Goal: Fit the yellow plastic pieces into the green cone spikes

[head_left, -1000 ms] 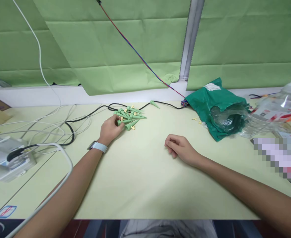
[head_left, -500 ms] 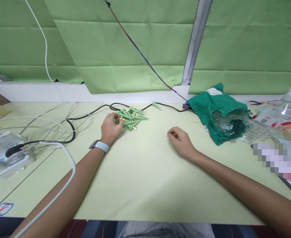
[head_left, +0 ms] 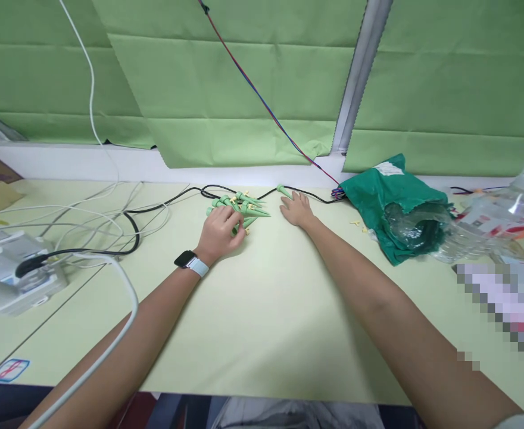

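Note:
A pile of green cone-shaped spikes with small yellow pieces lies on the pale table. My left hand, with a watch on its wrist, rests against the near left side of this pile, fingers bent; whether it grips a spike is hidden. One lone green spike lies by the black cable, right of the pile. My right hand reaches over its pointed end, palm down with fingers spread, touching or just above it.
A torn green bag and a clear plastic bottle are on the right, with small yellow pieces beside the bag. Tangled cables and a white power device occupy the left.
My right hand has moved forward and left to the lone spike, its fingers now spread. My left hand has shifted slightly right, covering more of the pile's near side.

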The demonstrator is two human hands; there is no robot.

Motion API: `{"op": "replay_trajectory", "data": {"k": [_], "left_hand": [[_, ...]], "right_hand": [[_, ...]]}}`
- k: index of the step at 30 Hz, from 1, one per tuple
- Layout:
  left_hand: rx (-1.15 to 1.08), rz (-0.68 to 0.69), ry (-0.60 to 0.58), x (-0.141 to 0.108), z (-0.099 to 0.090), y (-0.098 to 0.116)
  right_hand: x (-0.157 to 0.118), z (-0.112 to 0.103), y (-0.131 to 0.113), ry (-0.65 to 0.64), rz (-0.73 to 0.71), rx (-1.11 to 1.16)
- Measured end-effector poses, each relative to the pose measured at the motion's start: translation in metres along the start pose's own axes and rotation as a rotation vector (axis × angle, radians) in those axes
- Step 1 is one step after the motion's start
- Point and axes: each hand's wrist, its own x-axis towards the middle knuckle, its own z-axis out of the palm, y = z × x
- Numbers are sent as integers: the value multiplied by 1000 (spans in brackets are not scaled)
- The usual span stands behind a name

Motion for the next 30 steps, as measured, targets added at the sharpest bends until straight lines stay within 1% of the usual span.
{"op": "replay_trajectory", "data": {"k": [3,6,9,13,16,18,20,22,24,27,30], "left_hand": [[-22,-23,0,0,0,-1],[-29,-37,5,0,0,0],[-25,-33,-9,0,-2,3],[-33,8,-15,1,-3,10],[-63,12,-32,2,-4,20],[-118,-5,-72,3,-5,30],[-194,-28,-148,4,-5,45],[-265,-61,-269,4,-6,61],[-322,-123,-372,4,-5,76],[-420,-211,-427,4,-4,89],[-519,-273,-426,3,0,90]], "right_hand": [[0,-4,-6,37,-43,-34],[-18,-8,-13,89,-73,-55],[-50,-11,-14,135,-78,-57],[-100,-17,-7,220,-109,-12],[-130,-26,-2,231,-139,62],[-146,-32,-1,226,-158,123],[-160,-38,-2,213,-173,184],[-171,-43,-3,196,-175,238],[-180,-46,-5,182,-169,293],[-186,-49,-4,166,-171,384],[-184,-49,-2,150,-159,473]]}}
